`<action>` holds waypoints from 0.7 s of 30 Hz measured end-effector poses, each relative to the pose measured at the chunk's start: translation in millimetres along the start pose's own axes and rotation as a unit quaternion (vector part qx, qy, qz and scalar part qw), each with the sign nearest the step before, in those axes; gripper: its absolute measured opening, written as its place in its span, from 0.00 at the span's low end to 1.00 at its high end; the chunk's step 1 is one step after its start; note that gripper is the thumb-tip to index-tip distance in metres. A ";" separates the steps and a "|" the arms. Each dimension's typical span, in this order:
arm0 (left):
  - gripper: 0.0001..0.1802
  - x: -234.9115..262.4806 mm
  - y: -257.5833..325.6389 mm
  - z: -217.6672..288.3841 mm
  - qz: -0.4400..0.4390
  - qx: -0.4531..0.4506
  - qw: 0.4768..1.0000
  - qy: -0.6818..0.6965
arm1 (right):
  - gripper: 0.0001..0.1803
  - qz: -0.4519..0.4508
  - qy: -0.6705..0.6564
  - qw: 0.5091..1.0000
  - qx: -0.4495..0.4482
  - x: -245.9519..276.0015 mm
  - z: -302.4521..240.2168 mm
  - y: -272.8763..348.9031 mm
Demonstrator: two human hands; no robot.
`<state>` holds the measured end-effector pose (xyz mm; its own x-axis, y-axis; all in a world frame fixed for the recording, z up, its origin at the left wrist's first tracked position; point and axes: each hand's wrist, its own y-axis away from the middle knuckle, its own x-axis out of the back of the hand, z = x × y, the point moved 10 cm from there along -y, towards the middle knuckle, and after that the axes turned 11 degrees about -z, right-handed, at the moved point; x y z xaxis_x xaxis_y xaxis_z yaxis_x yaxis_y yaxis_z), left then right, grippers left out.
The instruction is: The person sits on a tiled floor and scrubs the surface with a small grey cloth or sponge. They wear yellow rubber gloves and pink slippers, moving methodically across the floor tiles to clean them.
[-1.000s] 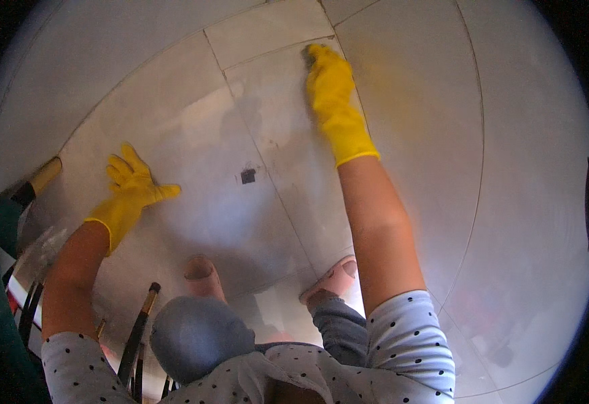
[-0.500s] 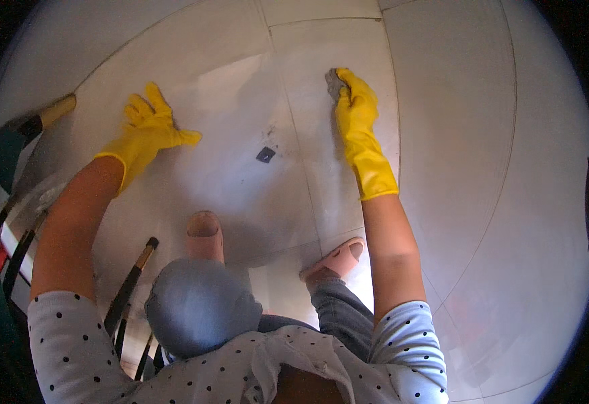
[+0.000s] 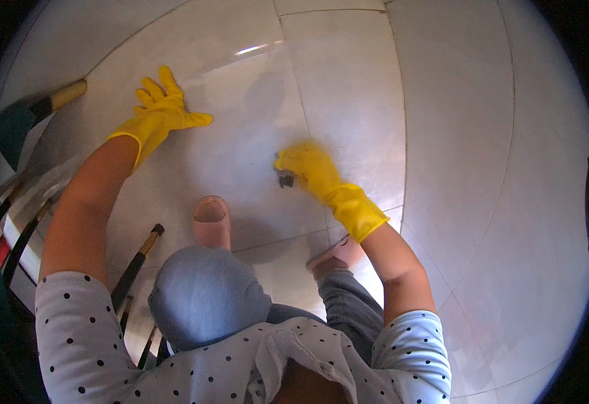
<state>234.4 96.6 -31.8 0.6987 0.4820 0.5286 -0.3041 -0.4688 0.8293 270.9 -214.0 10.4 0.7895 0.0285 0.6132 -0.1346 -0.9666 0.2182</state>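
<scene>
Both my hands wear yellow rubber gloves. My left hand (image 3: 160, 111) rests on the pale tiled floor (image 3: 240, 87) with its fingers spread, holding nothing. Bent low over the floor, my right hand (image 3: 311, 168) is closed and slightly blurred by motion. A crumpled grey wad, cloth or scourer, is in it, now mostly covered by the glove. A small dark flat piece (image 3: 286, 180) lies at the near side of its fingers; whether they touch it I cannot tell.
Pink slippers, one left (image 3: 212, 222) and one right (image 3: 340, 252), are on my feet close below the hands. On the left stand dark chair legs with gold-coloured ends (image 3: 153, 236), beside a dark green cover (image 3: 2, 148).
My right hand has swept from far right toward me and to the left, over to the dark piece, which has shifted nearer to me. The left hand stays spread on the floor.
</scene>
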 end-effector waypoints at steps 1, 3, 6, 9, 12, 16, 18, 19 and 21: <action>0.84 2.7 -0.2 -0.1 0.008 0.001 1.000 -0.006 | 0.21 0.035 -0.094 0.994 -0.034 16.6 1.8 11.3; 0.84 12.2 0.8 12.8 -0.002 -0.025 1.000 -0.001 | 0.20 0.093 -0.006 0.988 -0.120 37.5 34.7 21.0; 0.84 -10.3 -10.5 -7.3 0.023 -0.027 0.999 0.001 | 0.19 0.252 0.014 0.956 -0.147 118.4 77.7 8.4; 0.84 -9.8 -21.4 -0.4 0.027 -0.011 0.999 -0.018 | 0.19 0.285 -0.053 0.938 -0.189 129.3 102.9 9.4; 0.85 -9.2 -17.8 5.1 0.014 -0.012 1.000 -0.012 | 0.15 0.295 -0.006 0.944 -0.152 88.6 75.6 8.1; 0.85 -17.9 -37.0 -13.5 0.024 0.001 0.999 -0.047 | 0.19 0.181 -0.030 0.976 -0.115 -8.6 26.1 17.2; 0.86 -18.8 -34.7 -5.7 0.023 0.013 0.999 -0.027 | 0.20 0.164 -0.110 0.969 -0.148 -13.8 33.6 28.7; 0.86 -16.4 -31.9 3.1 0.022 0.015 0.999 -0.021 | 0.23 0.201 -0.057 0.967 -0.144 8.0 54.8 43.8; 0.86 -11.1 -18.2 -7.3 0.033 0.023 0.999 -0.026 | 0.19 0.303 -0.148 0.892 -0.302 67.6 92.5 81.4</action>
<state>227.5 105.1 -51.5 0.7115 0.4107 0.5702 -0.3207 -0.5322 0.7835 368.7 -314.3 -0.6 0.5732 -0.6070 0.5505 -0.8178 -0.4654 0.3384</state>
